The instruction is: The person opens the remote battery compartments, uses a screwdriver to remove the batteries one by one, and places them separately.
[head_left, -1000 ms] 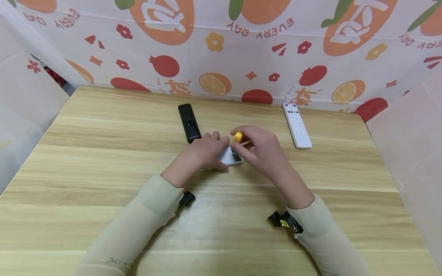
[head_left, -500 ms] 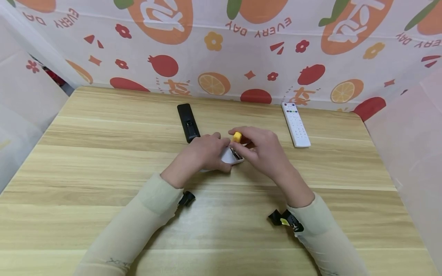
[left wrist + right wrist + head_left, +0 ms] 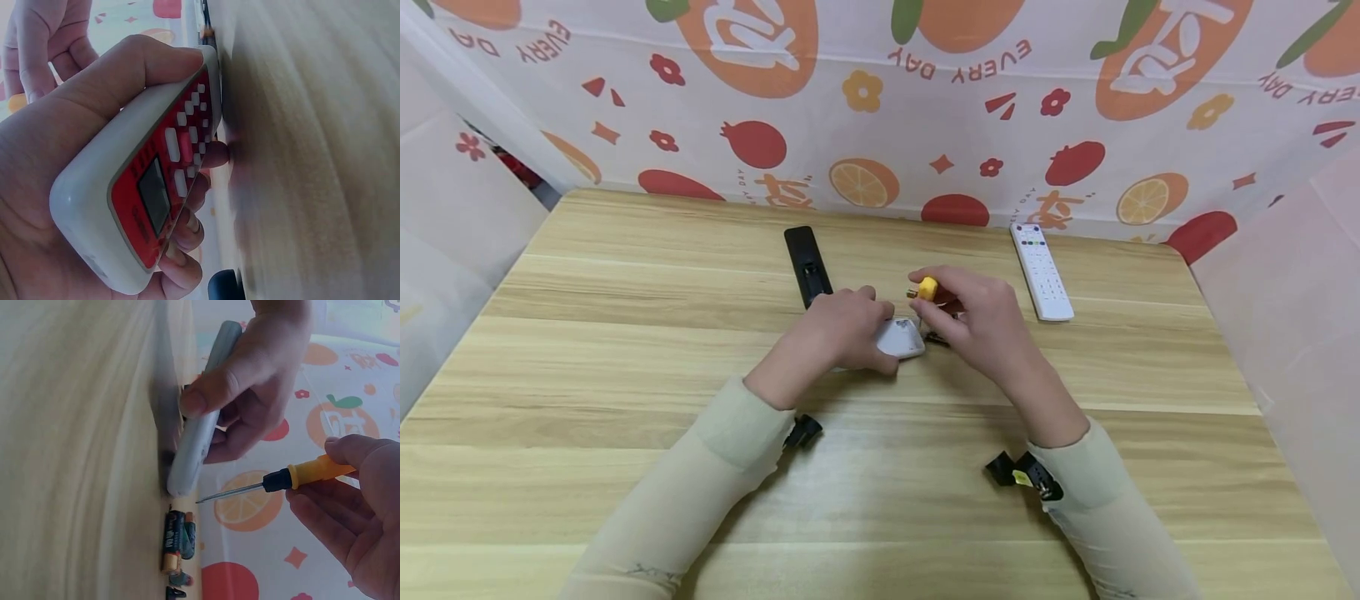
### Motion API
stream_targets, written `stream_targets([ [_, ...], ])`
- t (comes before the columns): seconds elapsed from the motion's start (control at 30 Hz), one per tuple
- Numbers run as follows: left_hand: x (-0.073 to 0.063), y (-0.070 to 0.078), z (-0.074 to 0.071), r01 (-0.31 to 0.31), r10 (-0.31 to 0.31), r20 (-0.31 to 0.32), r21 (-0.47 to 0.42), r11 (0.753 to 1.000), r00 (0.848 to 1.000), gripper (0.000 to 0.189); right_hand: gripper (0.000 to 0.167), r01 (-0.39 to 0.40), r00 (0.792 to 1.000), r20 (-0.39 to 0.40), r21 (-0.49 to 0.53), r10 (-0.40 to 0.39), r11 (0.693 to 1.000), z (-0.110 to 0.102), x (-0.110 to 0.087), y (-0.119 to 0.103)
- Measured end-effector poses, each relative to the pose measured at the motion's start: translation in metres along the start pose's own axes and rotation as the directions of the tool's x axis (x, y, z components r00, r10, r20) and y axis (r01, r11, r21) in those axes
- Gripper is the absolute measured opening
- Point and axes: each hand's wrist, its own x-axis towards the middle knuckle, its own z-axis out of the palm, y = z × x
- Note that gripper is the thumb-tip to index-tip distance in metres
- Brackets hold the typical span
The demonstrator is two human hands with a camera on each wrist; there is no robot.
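Observation:
My left hand [image 3: 853,329] grips a white remote control [image 3: 900,339] by its sides, just above or on the table. In the left wrist view the remote's red keypad [image 3: 187,140] and small screen [image 3: 154,195] face down towards the tabletop. My right hand [image 3: 973,312] pinches a screwdriver by its yellow handle [image 3: 322,472]. The screwdriver's thin metal shaft [image 3: 231,493] points towards the remote's end, its tip apart from it. Batteries [image 3: 174,540] lie on the table beside that end, partly hidden by my right hand in the head view.
A black remote [image 3: 807,262] lies back up behind my left hand, its battery compartment uncovered. At the right back lies another white remote [image 3: 1042,271], buttons up. Fruit-patterned cloth [image 3: 865,125] hangs along the wooden table's [image 3: 880,483] far edge.
The batteries seen in the remote's compartment now lie on the table beside its end. My right hand has moved slightly right with the screwdriver. My left hand keeps its grip on the remote.

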Motion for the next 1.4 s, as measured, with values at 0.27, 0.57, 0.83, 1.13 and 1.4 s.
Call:
stream_targets([
  [0.27,0.001,-0.001,0.000,-0.008,0.008,0.008,-0.009,1.000,1.000,0.068,0.021,-0.063,0.997,-0.048,-0.036,0.061,0.997,-0.012,0.000,0.005],
  [0.57,0.001,-0.003,0.000,-0.026,0.026,0.024,0.015,1.000,0.999,0.073,0.019,-0.123,0.990,0.058,-0.104,0.130,0.987,-0.011,0.001,0.016],
  [0.83,-0.005,-0.014,-0.018,-0.045,0.041,-0.086,-0.042,0.998,0.995,0.073,0.023,-0.145,0.989,-0.050,-0.070,0.142,0.987,-0.021,0.000,0.021],
  [1.13,0.011,-0.031,-0.036,-0.136,0.155,-0.313,0.082,0.987,0.937,0.067,0.025,-0.109,0.968,-0.223,0.032,0.113,0.994,-0.036,0.000,0.021],
  [1.4,0.039,-0.049,-0.036,-0.222,0.265,-0.341,0.160,0.962,0.902,0.055,0.026,-0.121,0.966,-0.225,0.053,0.130,0.991,-0.042,0.001,0.023],
])
